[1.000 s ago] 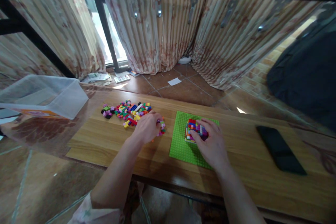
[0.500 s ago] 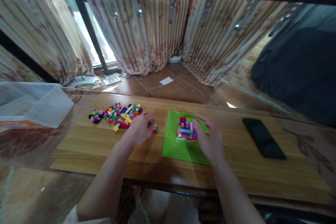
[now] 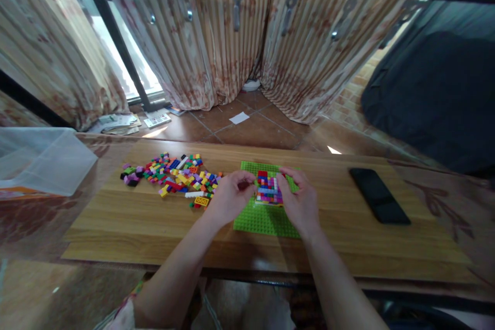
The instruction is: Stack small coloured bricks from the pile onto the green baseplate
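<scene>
A small block structure of multicoloured toy bricks (image 3: 267, 192) sits on a green studded baseplate (image 3: 251, 223). My right hand (image 3: 299, 198) is curled around the right side of this structure, its thumb against the bricks and its fingertips partly behind them. At the structure's left edge is my left hand (image 3: 232, 196), thumb and fingers pinched together over the baseplate. Whatever lies between those fingertips is too small to make out. Left of this hand spreads a heap of loose toy bricks (image 3: 174, 172) in many colours, with a yellow brick (image 3: 201, 201) near its right end.
Everything rests on a wooden board (image 3: 154, 232). A black phone (image 3: 377, 196) lies on its right part. To the far left stands a clear plastic bin (image 3: 73, 157). Curtains (image 3: 228, 51) hang beyond the tiled floor, where a white paper (image 3: 238, 118) lies.
My left hand has moved right, from the loose bricks to the left edge of the brick structure. My right hand stays at the structure. The whole view has shifted slightly.
</scene>
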Tool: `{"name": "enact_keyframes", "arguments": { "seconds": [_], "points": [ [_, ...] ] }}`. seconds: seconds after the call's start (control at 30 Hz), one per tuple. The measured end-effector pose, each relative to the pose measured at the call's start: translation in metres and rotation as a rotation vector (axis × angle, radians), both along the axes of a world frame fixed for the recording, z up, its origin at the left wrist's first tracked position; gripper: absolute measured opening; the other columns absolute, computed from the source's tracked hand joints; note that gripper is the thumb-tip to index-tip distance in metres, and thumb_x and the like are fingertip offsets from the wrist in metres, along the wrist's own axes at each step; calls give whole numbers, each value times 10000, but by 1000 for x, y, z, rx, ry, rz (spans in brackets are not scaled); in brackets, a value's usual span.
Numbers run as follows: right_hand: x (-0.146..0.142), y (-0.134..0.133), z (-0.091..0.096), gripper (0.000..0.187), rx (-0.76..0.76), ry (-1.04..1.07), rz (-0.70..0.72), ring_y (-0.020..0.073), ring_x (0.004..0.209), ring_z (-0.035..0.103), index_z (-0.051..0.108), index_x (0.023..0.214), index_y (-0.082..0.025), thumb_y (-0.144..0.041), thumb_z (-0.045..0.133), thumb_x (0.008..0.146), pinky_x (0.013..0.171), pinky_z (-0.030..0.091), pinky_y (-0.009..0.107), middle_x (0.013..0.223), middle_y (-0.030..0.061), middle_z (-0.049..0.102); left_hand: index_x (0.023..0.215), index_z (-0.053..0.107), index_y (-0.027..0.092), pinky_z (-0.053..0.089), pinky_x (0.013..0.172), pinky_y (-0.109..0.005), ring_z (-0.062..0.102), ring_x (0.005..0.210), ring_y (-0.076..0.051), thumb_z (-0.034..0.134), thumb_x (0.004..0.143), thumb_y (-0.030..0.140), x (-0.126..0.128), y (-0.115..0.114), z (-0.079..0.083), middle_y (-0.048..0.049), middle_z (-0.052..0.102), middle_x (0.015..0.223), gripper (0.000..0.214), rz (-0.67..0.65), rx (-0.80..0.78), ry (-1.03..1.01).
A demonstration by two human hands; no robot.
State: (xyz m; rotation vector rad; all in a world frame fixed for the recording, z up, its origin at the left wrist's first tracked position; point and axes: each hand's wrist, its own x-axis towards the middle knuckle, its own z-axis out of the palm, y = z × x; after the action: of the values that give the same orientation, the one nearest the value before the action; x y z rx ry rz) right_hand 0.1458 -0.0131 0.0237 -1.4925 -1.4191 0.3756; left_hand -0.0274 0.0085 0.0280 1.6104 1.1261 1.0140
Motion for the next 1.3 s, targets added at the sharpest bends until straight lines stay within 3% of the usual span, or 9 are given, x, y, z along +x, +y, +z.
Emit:
{"name": "enact_keyframes", "arguments": {
  "seconds": [0.4,0.87,1.3],
  "points": [
    [-2,0,-1,264,-7,-15,8,250,997,630,694,978,-207,-395,549,863,929,479,451,1023,98,695,810,702,161,509,748,-263,636,758,-149,618,747,150,7,4,-2,-27,706,791,106,-43,-43,-26],
    [-22,-4,-7,394,-71,-121,-30,301,1192,501,681,1094,-190,-462,624,814,1024,388,503,1239,150,575,814,722,131,491,687,-236,613,688,-119,715,655,165,11,6,-5,-16,705,746,163,8,-260,-287],
    [-20,-1,-12,326,-92,-69,-24,292,1182,511,706,1028,-206,-378,698,750,1022,386,484,1246,127,568,762,745,147,449,620,-217,581,629,-110,679,664,141,13,3,-4,-4,694,688,118,89,-337,-349]
  ]
}}
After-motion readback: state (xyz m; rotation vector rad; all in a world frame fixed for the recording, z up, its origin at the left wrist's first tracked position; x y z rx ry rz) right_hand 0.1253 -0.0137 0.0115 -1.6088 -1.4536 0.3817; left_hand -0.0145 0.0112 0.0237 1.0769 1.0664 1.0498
